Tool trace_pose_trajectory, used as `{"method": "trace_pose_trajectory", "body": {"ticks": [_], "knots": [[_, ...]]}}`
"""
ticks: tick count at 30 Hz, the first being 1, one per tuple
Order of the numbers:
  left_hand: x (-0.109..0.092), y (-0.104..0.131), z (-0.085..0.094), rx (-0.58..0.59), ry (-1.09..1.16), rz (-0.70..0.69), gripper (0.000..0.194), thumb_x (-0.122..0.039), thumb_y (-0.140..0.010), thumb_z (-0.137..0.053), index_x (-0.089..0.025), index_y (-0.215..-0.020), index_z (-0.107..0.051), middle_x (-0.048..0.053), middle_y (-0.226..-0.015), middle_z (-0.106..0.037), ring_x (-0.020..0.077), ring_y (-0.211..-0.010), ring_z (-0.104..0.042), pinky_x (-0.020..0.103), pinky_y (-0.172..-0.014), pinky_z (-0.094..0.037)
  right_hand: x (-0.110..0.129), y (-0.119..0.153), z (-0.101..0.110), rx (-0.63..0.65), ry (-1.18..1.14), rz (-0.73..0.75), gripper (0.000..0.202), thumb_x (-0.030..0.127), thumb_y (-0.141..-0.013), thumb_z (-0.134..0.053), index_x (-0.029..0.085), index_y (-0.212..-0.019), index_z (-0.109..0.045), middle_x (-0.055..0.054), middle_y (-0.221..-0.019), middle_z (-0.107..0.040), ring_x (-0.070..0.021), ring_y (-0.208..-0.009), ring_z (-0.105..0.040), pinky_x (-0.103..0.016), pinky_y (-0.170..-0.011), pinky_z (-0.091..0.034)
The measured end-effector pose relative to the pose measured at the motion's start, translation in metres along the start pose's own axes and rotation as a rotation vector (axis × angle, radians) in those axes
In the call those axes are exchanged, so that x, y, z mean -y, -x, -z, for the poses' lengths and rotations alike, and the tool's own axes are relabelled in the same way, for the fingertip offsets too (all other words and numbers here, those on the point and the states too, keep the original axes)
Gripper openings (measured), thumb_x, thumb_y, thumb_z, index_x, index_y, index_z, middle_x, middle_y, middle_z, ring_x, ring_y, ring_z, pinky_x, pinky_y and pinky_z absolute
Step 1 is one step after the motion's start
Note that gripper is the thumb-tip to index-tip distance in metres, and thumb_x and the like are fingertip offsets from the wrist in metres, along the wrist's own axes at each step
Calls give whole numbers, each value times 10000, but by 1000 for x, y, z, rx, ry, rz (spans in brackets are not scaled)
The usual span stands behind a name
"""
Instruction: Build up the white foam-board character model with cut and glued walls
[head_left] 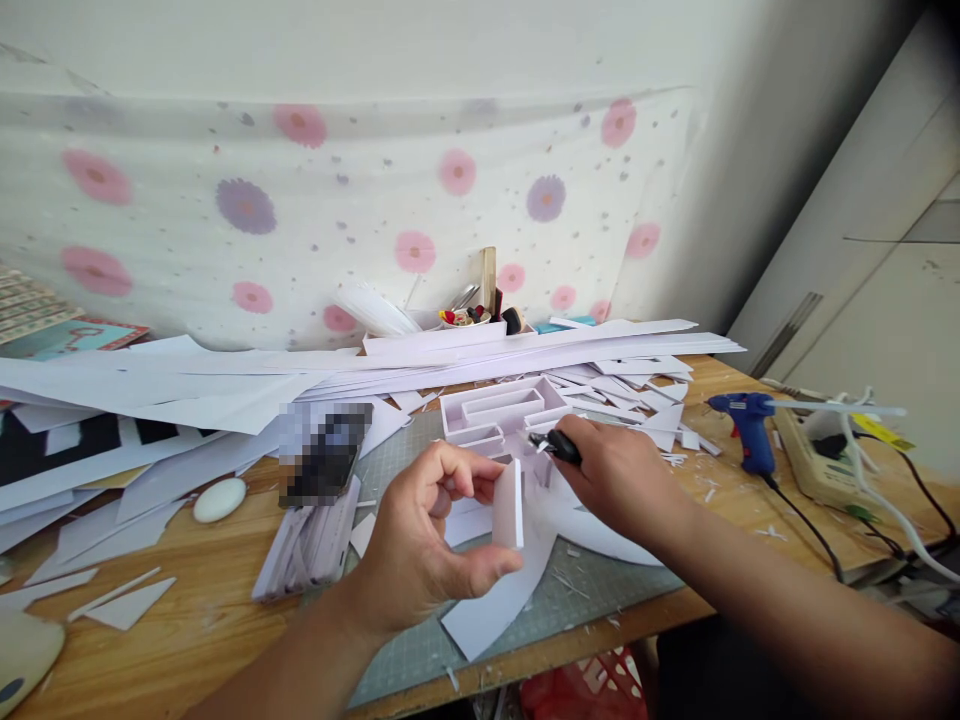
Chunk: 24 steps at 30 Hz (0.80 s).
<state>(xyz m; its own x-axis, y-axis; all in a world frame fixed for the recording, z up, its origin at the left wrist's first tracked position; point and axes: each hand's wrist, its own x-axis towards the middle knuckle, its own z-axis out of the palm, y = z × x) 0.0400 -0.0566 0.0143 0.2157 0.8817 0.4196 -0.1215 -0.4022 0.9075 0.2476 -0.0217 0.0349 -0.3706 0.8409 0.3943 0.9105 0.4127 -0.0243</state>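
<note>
Between the thumb and fingers of my left hand (pixel 439 530) is a small white foam board piece (pixel 508 507), held upright with its thick edge facing right. My right hand (pixel 619 475) is wrapped round a black-handled utility knife (pixel 564 447), its metal tip pointing left, apart from the piece. Just behind both hands stands a white foam board model (pixel 502 405) with low walls and compartments, partly covered by my right hand. A curved white sheet (pixel 499 605) lies below it on the green cutting mat (pixel 600 598).
A blue hot glue gun (pixel 752 430) with a white stick stands right, near a power strip (pixel 825 470) and cables. Left are a blurred phone (pixel 326 455), a white oval object (pixel 219 499) and paper sheets (pixel 187 385). Offcuts (pixel 637 390) litter the back of the wooden table (pixel 187 640).
</note>
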Motion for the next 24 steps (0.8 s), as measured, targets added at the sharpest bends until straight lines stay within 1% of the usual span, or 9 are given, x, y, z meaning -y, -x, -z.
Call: {"method": "trace_pose_trajectory", "body": {"ticks": [1,2,4,6,8,13,17,20,24], "knots": [[0,0,0,-1,-8,5,454,-175,-559,-829,-202,-788,-438,28,-979,-633,165,-890,-573,289,-800,-461,-1,-1,0,0,-22,-17,40,182,-822,-591,172,-804,-556,-22,-715,-638,-204,-619,-592,-267,-505,-190],[0,0,0,0,-14,7,451,-174,-563,-827,-202,-788,-437,28,-974,-635,166,-891,-572,287,-799,-460,-1,0,0,-10,-54,-4,33,179,-815,-585,173,-804,-554,-20,-712,-636,-203,-620,-591,-265,-508,-197],[-1,-1,0,4,-14,8,447,-176,-566,-825,-203,-787,-437,25,-968,-636,160,-874,-572,283,-792,-461,1,4,0,-50,-117,83,16,163,-784,-562,171,-778,-550,-16,-686,-615,-196,-606,-579,-267,-513,-207],[-1,-1,0,-1,-11,1,445,-173,-564,-824,-203,-786,-440,19,-972,-634,148,-849,-571,275,-784,-463,4,8,0,-76,-166,190,44,130,-743,-525,167,-753,-547,-13,-666,-593,-187,-590,-561,-275,-518,-209],[-1,-1,-1,-15,-16,-8,442,-165,-560,-824,-202,-779,-443,16,-978,-632,137,-833,-568,265,-780,-464,6,12,-1,-98,-187,236,73,115,-722,-494,164,-739,-546,-16,-657,-579,-182,-582,-545,-281,-520,-205],[-3,-1,-1,-22,-17,-8,427,-158,-555,-817,-197,-757,-443,26,-963,-639,146,-836,-577,273,-782,-473,6,10,-5,-129,-160,207,52,139,-751,-496,161,-724,-534,-21,-648,-572,-179,-568,-532,-279,-516,-192],[-3,-2,0,-32,-19,-16,424,-161,-555,-813,-195,-750,-437,40,-965,-639,165,-857,-590,298,-797,-483,6,8,-6,-123,-114,199,23,145,-749,-544,161,-733,-538,-16,-658,-586,-176,-581,-550,-273,-514,-190],[-1,-3,2,-34,-48,-14,415,-179,-570,-809,-195,-749,-435,50,-959,-639,187,-887,-595,317,-806,-484,7,5,-5,-74,-40,150,34,156,-764,-585,162,-766,-552,-21,-693,-612,-189,-613,-575,-270,-508,-176],[-2,-3,2,-11,-97,-67,432,-197,-554,-820,-203,-754,-437,52,-961,-650,199,-892,-602,322,-796,-490,2,-3,-3,30,50,11,79,196,-830,-614,168,-806,-544,-32,-711,-632,-203,-599,-576,-270,-498,-147]]}}
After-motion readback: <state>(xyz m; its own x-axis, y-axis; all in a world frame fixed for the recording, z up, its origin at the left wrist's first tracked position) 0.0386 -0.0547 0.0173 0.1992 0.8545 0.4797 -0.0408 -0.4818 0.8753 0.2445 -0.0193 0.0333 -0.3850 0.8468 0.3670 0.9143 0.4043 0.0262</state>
